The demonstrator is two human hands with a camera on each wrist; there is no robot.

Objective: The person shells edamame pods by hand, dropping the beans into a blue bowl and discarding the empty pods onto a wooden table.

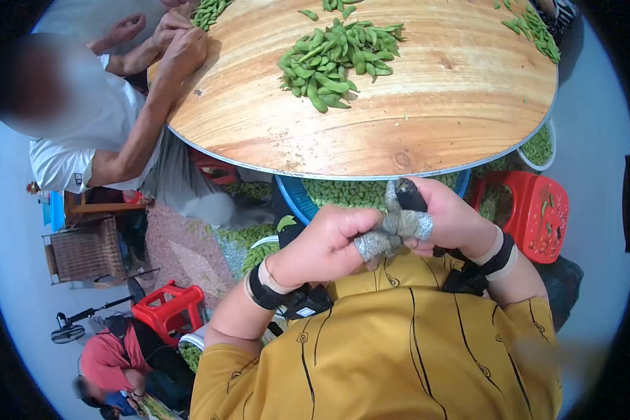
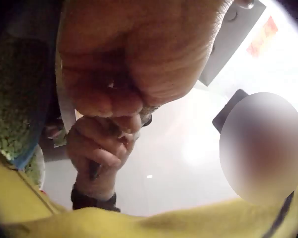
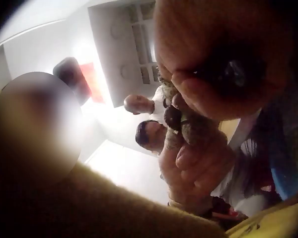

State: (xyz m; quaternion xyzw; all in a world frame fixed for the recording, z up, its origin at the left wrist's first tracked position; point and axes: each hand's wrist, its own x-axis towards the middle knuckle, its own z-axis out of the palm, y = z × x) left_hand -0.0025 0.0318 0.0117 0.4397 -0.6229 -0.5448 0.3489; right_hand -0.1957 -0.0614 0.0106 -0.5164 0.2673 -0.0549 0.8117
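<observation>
Green pods (image 1: 339, 59) lie in a loose heap on the bench (image 1: 252, 126), out past its near edge from where the seated person's hands meet. From where I'm standing, the heap is almost straight ahead of the left hand (image 1: 322, 245), and ahead and to the left of the right hand (image 1: 451, 213); the left is better lined up with it, though neither is clearly nearer. The pods point every which way, so the heap has no single long axis.

Both hands are together in front of the yellow shirt (image 1: 392, 336), just off the bench, by the blue tub (image 1: 290, 199) with its pale green beans (image 1: 343, 192). Their fingers are curled inward and narrow, touching each other, with grey wrapping (image 1: 378, 245) round some of them and a dark piece (image 1: 411, 196) by the right hand's fingers. I can't tell whether a pod is pinched between them; the knuckles and wrapping hide that spot. Something glints in the right palm (image 3: 236, 72), too dark to name. Over to the right, a red stool (image 1: 542, 217) has a few pods on its seat.
</observation>
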